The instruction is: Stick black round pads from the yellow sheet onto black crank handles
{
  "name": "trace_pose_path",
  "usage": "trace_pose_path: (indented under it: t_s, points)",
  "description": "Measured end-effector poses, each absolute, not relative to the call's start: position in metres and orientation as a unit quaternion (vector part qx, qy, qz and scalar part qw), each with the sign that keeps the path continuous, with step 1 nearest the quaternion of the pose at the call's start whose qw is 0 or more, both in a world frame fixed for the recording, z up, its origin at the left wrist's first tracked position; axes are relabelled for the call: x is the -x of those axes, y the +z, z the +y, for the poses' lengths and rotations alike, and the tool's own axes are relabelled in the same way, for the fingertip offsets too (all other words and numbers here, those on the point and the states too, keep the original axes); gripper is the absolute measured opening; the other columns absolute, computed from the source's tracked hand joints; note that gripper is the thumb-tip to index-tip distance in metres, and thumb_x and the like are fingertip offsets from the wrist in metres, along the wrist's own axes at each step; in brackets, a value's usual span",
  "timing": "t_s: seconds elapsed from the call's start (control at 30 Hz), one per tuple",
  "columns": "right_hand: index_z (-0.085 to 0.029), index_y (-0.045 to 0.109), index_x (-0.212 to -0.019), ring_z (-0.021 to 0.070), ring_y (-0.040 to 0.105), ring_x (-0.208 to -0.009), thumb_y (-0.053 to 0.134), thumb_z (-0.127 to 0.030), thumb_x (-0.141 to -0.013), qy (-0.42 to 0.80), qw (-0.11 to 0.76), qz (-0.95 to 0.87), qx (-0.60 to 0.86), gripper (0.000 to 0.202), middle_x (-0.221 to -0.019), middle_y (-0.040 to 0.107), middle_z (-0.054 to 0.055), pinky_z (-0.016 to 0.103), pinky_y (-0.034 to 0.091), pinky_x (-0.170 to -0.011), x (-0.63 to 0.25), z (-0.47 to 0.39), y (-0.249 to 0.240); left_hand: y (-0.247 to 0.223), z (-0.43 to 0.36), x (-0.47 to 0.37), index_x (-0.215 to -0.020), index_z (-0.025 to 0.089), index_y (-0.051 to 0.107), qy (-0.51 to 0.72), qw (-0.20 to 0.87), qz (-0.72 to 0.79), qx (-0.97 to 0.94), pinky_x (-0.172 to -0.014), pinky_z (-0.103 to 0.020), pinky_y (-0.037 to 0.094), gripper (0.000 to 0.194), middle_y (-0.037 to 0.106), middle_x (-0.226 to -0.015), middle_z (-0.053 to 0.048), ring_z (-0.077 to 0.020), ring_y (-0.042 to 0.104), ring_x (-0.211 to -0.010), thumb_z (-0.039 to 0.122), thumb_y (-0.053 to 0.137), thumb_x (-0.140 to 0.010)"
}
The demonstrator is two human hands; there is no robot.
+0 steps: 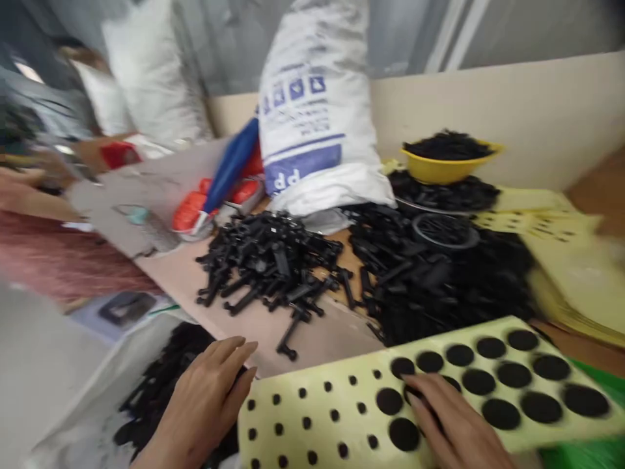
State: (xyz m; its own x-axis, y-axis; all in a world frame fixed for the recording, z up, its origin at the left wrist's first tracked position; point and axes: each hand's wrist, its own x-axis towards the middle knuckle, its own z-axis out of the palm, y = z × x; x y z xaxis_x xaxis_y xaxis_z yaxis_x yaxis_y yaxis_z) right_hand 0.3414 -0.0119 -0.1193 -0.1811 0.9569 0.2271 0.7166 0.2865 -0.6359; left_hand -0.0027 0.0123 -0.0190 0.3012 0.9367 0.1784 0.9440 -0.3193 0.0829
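1. Nearest, a yellow sheet (319,398) slants across the near side, with small black dots (334,415) on its left part and large round pads (501,414) on its right.
2. The right hand (456,420) is over the middle of the sheet, fingertips at one of the pads, fingers bent. Something dark shows beneath them; whether they are clamped on it I cannot tell. The step in hand seems to be working at that pad; freeing it would call for a fingertip hold on its edge and a steady sheet.
3. The left hand (205,397) is just beside the sheet's left end, thumb apart from the fingers, with no grip to be seen. It looks well placed to steady that end.
4. Below and left of it, a white bag (78,417) holds black pieces (146,378).
5. Beyond, black rods (273,260) lie heaped on the table (336,339); a larger black pile (439,280) lies to the right, beside more yellow sheets (581,267).
6. Farther still stand a white sack (317,85) and, right of it, a filled yellow bowl (439,170).
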Motion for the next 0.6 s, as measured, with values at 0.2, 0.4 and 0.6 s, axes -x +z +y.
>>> trace_pose_path:
  t_s: [0.2, 0.4, 0.6]
  points:
    - [-0.02, 0.061, -0.097, 0.0185, 0.066, -0.085, 0.039, -0.015, -0.091, 0.259, 0.323, -0.721, 0.555, 0.023, -0.092, 0.068, 0.006, 0.029, 0.054, -0.074, -0.314, 0.004, -0.084, -0.05, 0.018, -0.097, -0.1, 0.018, 0.063, -0.173, -0.074, -0.335, 0.923, -0.075, -0.038, 0.055, 0.027, 0.065, -0.106, -0.013, -0.0265, 0.061, -0.095, 0.009, 0.046, -0.081]
    - [-0.018, 0.059, -0.093, 0.0211, 0.061, -0.087, 0.038, -0.012, -0.091, 0.229, 0.286, -0.741, 0.563, 0.022, -0.093, 0.062, 0.009, 0.035, 0.052, -0.077, -0.303, 0.001, -0.082, -0.079, 0.025, -0.112, -0.097, 0.018, 0.063, -0.158, -0.108, -0.313, 0.93, -0.076, -0.042, 0.052, 0.03, 0.061, -0.109, -0.013, -0.0279, 0.056, -0.096, 0.004, 0.046, -0.076]
    - [-0.021, 0.064, -0.096, 0.0294, 0.061, -0.1, 0.045, -0.016, -0.086, 0.119, 0.262, -0.79, 0.542, 0.022, -0.105, 0.066, 0.012, 0.044, 0.052, -0.083, -0.302, -0.014, -0.121, -0.087, 0.014, -0.118, -0.102, 0.021, 0.061, -0.121, -0.152, -0.359, 0.913, -0.077, -0.042, 0.048, 0.02, 0.062, -0.107, -0.01, -0.0264, 0.056, -0.093, 0.018, 0.053, -0.085]
